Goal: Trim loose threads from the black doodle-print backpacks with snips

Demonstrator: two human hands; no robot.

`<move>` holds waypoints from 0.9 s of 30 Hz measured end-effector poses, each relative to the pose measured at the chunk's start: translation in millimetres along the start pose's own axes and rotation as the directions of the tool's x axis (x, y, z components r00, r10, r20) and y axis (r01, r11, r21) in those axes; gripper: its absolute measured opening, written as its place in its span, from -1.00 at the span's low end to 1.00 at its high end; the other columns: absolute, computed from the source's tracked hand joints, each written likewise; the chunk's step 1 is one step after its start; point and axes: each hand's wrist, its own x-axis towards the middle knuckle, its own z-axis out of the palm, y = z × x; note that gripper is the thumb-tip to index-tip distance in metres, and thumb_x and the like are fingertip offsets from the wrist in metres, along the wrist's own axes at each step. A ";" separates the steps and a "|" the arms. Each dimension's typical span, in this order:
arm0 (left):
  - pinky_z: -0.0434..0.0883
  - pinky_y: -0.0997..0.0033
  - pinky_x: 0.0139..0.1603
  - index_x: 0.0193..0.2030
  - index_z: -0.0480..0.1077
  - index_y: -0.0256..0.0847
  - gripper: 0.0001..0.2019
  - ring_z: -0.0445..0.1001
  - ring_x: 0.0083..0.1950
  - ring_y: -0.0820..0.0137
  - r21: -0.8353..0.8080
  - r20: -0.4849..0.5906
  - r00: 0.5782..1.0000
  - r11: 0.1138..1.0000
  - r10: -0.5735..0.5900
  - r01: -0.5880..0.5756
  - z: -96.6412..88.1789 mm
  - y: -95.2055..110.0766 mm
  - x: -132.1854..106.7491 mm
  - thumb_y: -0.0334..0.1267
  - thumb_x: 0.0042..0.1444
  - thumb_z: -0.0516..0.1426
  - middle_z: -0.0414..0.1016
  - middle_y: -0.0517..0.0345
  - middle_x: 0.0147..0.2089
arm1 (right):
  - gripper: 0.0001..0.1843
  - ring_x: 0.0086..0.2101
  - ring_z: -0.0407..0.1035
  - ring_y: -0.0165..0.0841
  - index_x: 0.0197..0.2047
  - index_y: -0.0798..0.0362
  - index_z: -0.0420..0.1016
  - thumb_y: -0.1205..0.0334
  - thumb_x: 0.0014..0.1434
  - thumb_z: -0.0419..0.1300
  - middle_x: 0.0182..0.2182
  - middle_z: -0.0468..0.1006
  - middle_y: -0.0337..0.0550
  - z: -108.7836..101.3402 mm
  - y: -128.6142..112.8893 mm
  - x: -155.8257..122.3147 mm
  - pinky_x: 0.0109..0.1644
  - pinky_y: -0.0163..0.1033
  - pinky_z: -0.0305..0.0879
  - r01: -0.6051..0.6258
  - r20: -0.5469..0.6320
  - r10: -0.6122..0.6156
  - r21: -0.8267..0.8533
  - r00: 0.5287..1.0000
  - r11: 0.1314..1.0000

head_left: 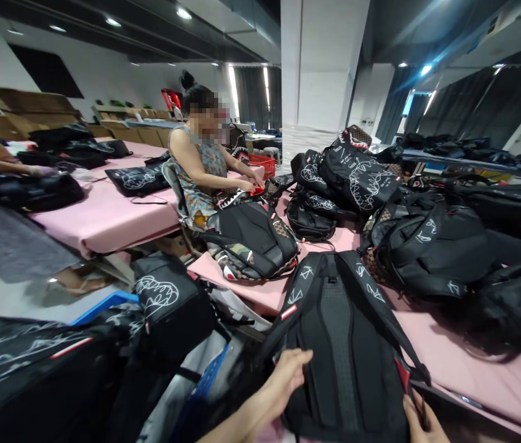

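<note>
A black backpack (pixel 334 344) lies in front of me with its padded back panel facing up. White scribbled marks run along its shoulder straps, and a small red tag shows at its right side. My left hand (pixel 288 375) is closed at the pack's left edge, thumb on top; its other fingers are partly hidden. At the lower right corner of the pack, my right hand (pixel 421 421) is closed around a slim dark thing (pixel 422 409) whose kind I cannot make out. That hand is cut off by the frame's bottom.
Pink cloth covers the table (pixel 472 363). Several black backpacks (pixel 435 243) are piled to the right, and a camouflage-sided backpack (pixel 255 240) lies beyond mine. More bags (pixel 168 301) stand at left by a blue crate (pixel 103 304). A seated co-worker (pixel 200 160) handles a bag across the table.
</note>
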 end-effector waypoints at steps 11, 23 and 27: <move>0.42 0.28 -0.07 -0.13 0.40 -0.41 -0.67 0.53 -0.31 0.31 -0.147 0.161 0.952 0.948 -0.260 0.284 42.4 62.2 23.8 -0.21 0.01 0.18 0.56 0.02 -0.31 | -0.38 -0.12 0.37 -0.14 -0.06 0.18 0.47 -0.11 -0.07 0.17 -0.16 0.53 -0.01 8.1 -31.9 -24.5 -0.01 -0.14 0.26 0.072 -0.090 -0.051 0.246 0.995 0.967; 0.44 0.27 -0.08 -0.03 0.36 -0.41 -0.63 0.54 -0.24 0.24 -0.237 0.122 0.960 0.932 -0.253 0.276 24.0 50.5 62.4 -0.17 0.11 0.09 0.56 -0.07 -0.29 | -0.50 -0.18 0.42 -0.22 -0.12 0.15 0.45 0.00 -0.09 0.20 -0.16 0.53 0.05 34.7 -8.8 -36.2 -0.07 -0.19 0.28 0.064 -0.015 -0.062 0.262 0.998 0.963; 0.42 0.19 -0.08 -0.05 0.38 -0.39 -0.51 0.53 -0.18 0.16 0.079 0.251 0.882 0.917 -0.398 0.391 10.5 44.8 55.7 -0.05 -0.03 0.20 0.56 -0.12 -0.25 | -0.45 -0.18 0.41 -0.20 -0.10 0.19 0.43 -0.04 -0.08 0.18 -0.15 0.52 0.09 30.8 -10.1 -32.2 -0.07 -0.17 0.28 0.037 -0.043 -0.025 0.303 0.999 0.952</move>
